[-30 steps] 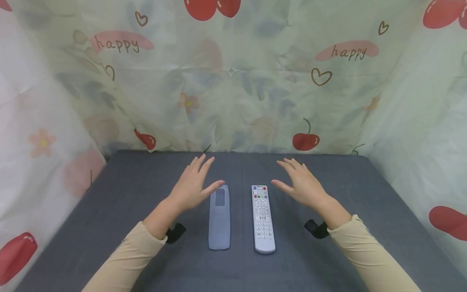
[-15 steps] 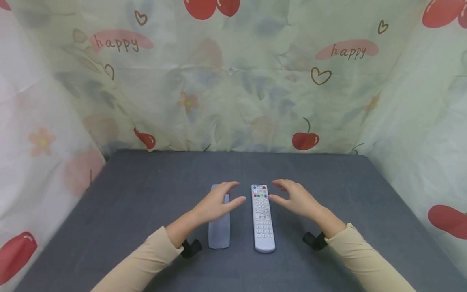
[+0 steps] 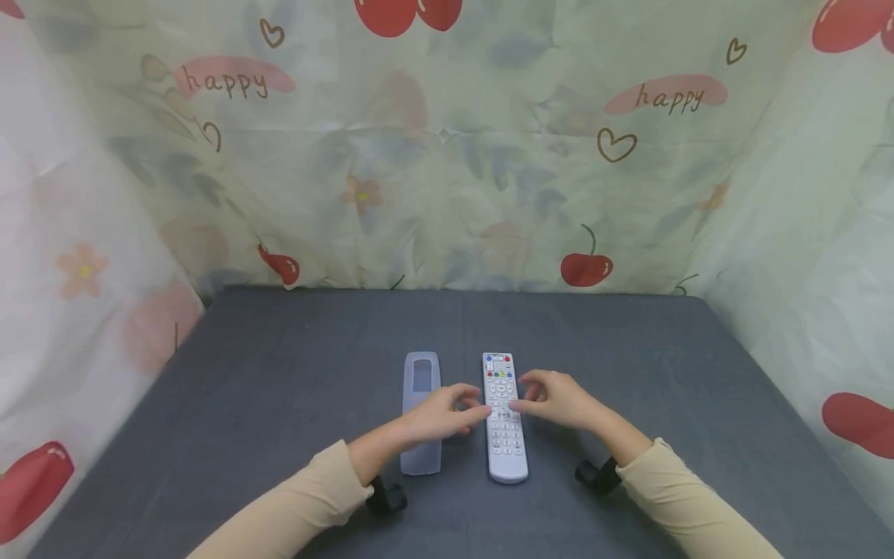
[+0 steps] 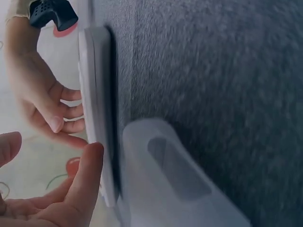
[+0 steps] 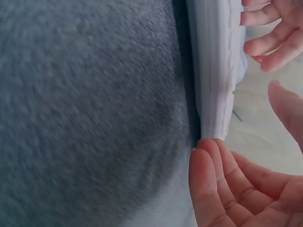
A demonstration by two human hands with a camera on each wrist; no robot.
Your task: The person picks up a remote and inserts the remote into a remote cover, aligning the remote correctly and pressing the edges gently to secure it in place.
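A white remote control (image 3: 507, 442) lies flat with its buttons up and its far end away from me. To its left lies a translucent bluish remote cover (image 3: 421, 460) with a window near its far end. My left hand (image 3: 436, 415) is over the cover's right side, its bent fingers and thumb near the remote's left edge. Along the remote's right edge is my right hand (image 3: 562, 400), fingers loosely bent and thumb apart from them. In the right wrist view, right fingertips (image 5: 201, 165) are close to the remote's side; contact is unclear. Neither hand grips it.
A dark grey cloth covers the table (image 3: 314, 349). A patterned curtain (image 3: 447, 178) with cherries and hearts hangs behind and at both sides. Black wrist mounts (image 3: 386, 497) sit below both wrists.
Both hands have come down and nearer to me, the left one also moving right across the cover. Their fingers have gone from spread to bent. Remote and cover stay in place.
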